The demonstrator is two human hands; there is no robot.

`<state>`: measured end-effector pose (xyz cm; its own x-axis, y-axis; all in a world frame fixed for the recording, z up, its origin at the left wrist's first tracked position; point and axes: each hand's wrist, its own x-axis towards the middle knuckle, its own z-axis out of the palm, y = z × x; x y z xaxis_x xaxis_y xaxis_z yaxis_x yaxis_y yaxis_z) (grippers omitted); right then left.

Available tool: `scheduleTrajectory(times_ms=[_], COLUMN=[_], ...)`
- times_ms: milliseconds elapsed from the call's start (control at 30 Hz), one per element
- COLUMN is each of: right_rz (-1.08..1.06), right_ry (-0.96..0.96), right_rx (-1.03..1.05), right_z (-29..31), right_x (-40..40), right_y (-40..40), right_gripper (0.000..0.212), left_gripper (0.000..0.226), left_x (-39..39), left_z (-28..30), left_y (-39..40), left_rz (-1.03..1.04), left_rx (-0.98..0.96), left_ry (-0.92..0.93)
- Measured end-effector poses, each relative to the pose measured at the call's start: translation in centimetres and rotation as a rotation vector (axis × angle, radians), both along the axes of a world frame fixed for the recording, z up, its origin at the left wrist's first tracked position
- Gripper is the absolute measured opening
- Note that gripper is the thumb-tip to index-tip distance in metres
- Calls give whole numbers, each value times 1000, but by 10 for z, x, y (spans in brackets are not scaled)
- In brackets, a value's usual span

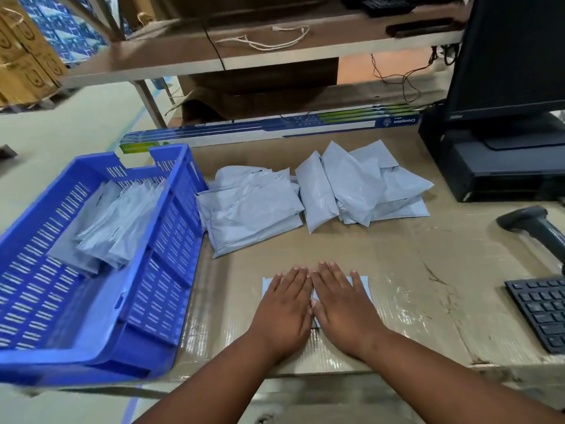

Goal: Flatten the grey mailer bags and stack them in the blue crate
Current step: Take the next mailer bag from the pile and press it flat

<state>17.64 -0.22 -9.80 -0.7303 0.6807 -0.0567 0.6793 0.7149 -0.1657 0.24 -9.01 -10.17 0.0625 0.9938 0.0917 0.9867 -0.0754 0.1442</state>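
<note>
A grey mailer bag lies flat on the cardboard-covered table near the front edge. My left hand and my right hand press down on it side by side, palms flat and fingers straight, covering most of it. A loose pile of crumpled grey mailer bags sits further back in the middle of the table. The blue crate stands at the left, tilted over the table's edge, with several flattened grey bags stacked inside.
A barcode scanner and a black keyboard sit at the right. A monitor and a black box stand at the back right. Long tube-light cartons lie along the back under a shelf.
</note>
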Motion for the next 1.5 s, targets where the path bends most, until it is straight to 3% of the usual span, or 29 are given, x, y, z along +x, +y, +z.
scheduleTrajectory(times_ms=[433,700,1000,1500], right_rz=[10,-10,212,229], right_ry=[-20,-31,14,-4], right_rx=[3,6,48,25], right_z=[-6,11,22,11], right_x=[-1,-5,-51,-46], right_y=[2,-1,-19,-17], right_gripper=[70,80,67,69], left_gripper=[65,66,71,72], left_x=[3,-14,-54,-52], left_z=[-3,6,2,3], left_y=[0,-8,-26,-32], left_rz=[20,34,130,165], left_rx=[17,2,-118,-175], left_ry=[-10,45,39,77])
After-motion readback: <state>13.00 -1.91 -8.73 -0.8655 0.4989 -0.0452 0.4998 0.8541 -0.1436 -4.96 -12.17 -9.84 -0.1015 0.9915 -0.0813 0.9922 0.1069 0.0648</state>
